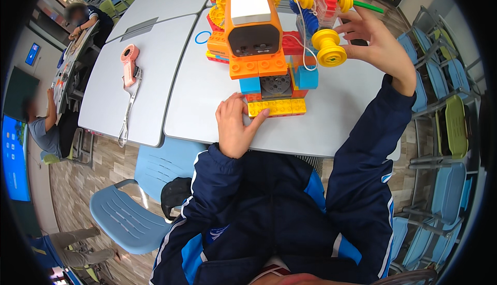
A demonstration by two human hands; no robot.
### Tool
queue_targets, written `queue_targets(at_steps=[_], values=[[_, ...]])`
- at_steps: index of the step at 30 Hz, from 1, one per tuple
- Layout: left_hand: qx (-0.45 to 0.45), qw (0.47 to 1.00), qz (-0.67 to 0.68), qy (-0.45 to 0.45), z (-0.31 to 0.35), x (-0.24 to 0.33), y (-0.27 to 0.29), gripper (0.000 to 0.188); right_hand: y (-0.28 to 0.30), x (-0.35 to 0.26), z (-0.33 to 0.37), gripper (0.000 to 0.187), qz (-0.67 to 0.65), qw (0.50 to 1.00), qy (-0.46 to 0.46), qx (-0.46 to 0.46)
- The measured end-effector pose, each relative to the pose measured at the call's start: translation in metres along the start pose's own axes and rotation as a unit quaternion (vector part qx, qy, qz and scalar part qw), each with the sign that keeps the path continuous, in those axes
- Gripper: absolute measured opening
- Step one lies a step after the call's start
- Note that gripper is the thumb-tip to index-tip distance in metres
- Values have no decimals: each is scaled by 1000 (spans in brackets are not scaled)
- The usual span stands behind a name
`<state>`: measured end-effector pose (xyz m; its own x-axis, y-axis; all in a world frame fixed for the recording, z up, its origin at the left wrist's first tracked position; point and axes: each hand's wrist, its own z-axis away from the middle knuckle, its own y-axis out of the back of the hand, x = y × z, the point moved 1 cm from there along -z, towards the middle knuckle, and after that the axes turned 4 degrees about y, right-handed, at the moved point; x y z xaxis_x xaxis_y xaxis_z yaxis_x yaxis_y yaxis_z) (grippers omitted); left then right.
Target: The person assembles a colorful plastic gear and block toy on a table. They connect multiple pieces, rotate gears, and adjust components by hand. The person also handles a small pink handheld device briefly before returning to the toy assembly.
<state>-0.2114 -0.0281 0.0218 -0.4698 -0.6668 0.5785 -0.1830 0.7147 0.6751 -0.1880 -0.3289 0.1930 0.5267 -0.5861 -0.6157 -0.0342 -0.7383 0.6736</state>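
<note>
Head view: brick model [254,41] standing on tabletop [194,98] toward twelve o'clock; my left hand [235,124] pinching end of yellow base brick [282,108]; my right hand [374,39], two o'clock, spreading beside yellow spool [330,48].

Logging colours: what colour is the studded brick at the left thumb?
Yellow brick, in the head view.

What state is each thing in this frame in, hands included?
Brick model: assembled, upright on the table.
Left hand: thumb against the yellow brick.
Right hand: fingers spread beside the yellow spool; contact unclear.
White string: slack, looped.
Pink fan: lying down; on or off unclear.
Blue ring: lying flat.
Wall screen: lit.
Chairs at right: stacked.
</note>
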Motion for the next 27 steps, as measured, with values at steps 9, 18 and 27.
queue_targets(at_steps=[9,18,27], values=[[-4,1000,1,0,0,1,0,35,18,-3,1,84,13,980,-148,-129],[-5,1000,-1,-2,-1,2,0,35,-4,0,-3,82,-39,999,-3,-37],[-5,1000,-7,-1,-1,2,0,35,10,-4,6,81,-49,997,-60,2]])
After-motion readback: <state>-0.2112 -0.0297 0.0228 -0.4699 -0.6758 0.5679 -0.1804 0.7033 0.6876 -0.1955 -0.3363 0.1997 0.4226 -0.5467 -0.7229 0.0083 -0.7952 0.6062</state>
